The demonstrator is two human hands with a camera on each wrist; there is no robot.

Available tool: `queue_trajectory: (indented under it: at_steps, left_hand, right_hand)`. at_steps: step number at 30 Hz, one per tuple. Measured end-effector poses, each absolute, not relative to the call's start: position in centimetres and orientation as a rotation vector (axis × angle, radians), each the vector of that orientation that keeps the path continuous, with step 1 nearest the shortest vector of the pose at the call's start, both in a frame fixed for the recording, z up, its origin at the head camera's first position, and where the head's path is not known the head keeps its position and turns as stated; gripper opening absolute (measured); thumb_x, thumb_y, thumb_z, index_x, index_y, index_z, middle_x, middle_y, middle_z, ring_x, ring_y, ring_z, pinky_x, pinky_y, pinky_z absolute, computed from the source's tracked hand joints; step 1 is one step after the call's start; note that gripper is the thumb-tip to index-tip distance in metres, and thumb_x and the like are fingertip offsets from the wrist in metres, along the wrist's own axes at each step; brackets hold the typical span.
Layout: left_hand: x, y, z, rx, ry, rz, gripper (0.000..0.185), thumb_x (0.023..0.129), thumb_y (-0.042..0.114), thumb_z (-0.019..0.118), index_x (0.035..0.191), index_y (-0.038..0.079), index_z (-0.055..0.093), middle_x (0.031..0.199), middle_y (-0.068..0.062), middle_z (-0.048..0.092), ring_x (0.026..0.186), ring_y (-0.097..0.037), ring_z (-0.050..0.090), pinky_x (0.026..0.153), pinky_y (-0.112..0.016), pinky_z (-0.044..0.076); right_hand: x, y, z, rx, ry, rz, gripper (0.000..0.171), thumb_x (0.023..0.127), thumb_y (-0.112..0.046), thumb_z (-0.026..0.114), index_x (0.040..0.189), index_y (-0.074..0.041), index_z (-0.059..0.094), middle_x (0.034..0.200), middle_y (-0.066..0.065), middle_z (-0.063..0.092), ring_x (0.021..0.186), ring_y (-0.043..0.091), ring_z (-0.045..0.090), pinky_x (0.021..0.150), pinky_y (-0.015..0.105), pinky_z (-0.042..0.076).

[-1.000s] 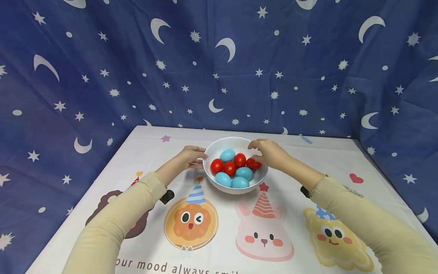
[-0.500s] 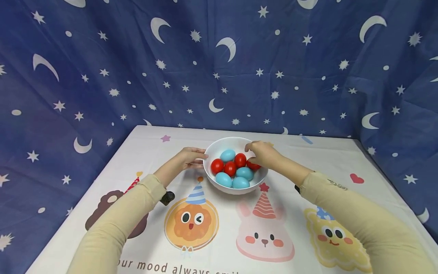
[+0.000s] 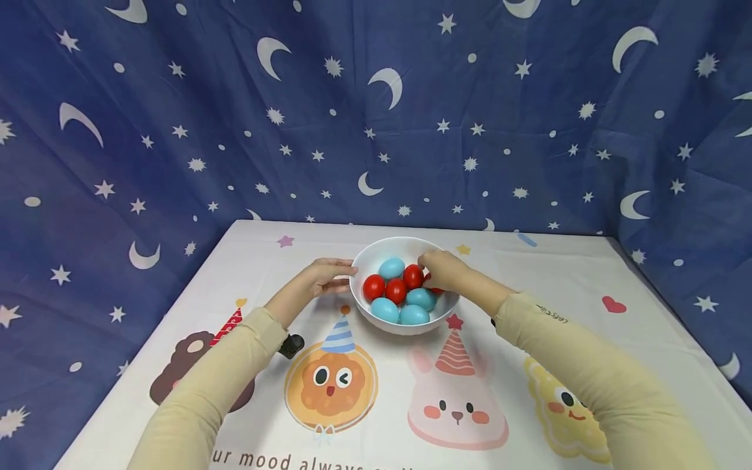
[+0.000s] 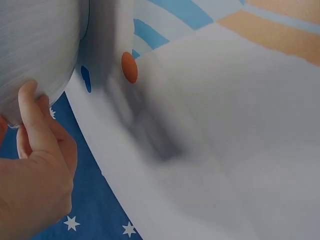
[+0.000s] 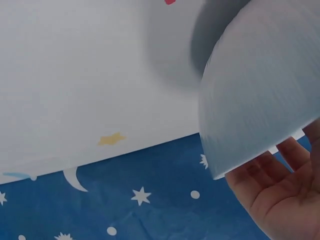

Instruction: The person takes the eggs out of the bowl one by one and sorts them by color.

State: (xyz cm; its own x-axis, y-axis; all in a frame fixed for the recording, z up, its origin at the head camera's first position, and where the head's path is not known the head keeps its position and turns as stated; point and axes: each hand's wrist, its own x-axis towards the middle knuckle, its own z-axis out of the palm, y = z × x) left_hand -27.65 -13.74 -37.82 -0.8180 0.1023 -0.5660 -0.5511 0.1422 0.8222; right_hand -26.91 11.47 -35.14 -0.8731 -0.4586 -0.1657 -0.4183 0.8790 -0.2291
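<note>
The left hand [image 3: 322,277] rests with straight fingers against the white bowl [image 3: 384,251]'s left wall; the right hand [image 3: 443,271] reaches inside, its fingers curling round a red egg [image 3: 414,276].

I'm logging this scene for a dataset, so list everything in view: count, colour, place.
bowl: one, white, mid-table.
red eggs: three in full view, a fourth half hidden under the right hand, in the bowl.
blue eggs: four, in the bowl.
tablecloth: one, white with cartoon animals, covers the table.
backdrop: one, dark blue with moons and stars, behind the table.
left hand: fingers touch the bowl's outer left wall.
right hand: over the bowl's right side, fingers among the eggs; grip unclear.
sleeves: two, beige.
</note>
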Motion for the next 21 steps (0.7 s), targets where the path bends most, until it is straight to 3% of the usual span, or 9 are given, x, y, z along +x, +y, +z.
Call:
queue_trajectory:
  at_steps: [3,10,17,21]
  left_hand:
    - [-27.53,-13.81,-38.04,-0.446,1.924,1.736,0.047,0.091,0.013,0.064,0.136,0.011,0.051,0.121,-0.008,0.055,0.09,-0.014,0.061,0.068,-0.019,0.061]
    - [-27.87,-13.24,-37.96,-0.423,1.938,1.734,0.047,0.09,0.014,0.064,0.135,0.012,0.052,0.116,-0.008,0.057,0.081,-0.011,0.063,0.065,-0.018,0.061]
    - [-27.97,-13.44,-37.85,-0.452,1.94,1.73,0.046,0.09,0.015,0.064,0.135,0.013,0.052,0.125,-0.009,0.056,0.088,-0.013,0.062,0.065,-0.018,0.061]
    - [-27.78,-13.79,-38.03,-0.427,1.923,1.735,0.047,0.092,0.013,0.062,0.138,0.011,0.049,0.121,-0.007,0.055,0.09,-0.013,0.06,0.065,-0.017,0.061]
  right_hand:
    - [-26.93,11.23,-35.29,-0.7,2.836,-0.234,0.033,0.08,-0.003,0.073,0.112,0.002,0.066,0.1,0.015,0.069,0.085,0.024,0.061,0.084,0.035,0.061]
    - [-27.12,11.54,-35.26,-0.667,2.832,-0.154,0.02,0.078,0.0,0.072,0.098,0.0,0.068,0.088,0.011,0.067,0.079,0.023,0.057,0.078,0.033,0.062]
    - [-26.6,11.03,-35.15,-0.752,2.83,-0.079,0.032,0.076,0.001,0.074,0.107,-0.002,0.065,0.097,0.012,0.067,0.088,0.025,0.056,0.083,0.036,0.062]
    - [-26.33,10.75,-35.2,-0.785,2.84,-0.048,0.033,0.076,0.001,0.074,0.108,-0.003,0.066,0.098,0.012,0.068,0.088,0.025,0.057,0.085,0.038,0.061]
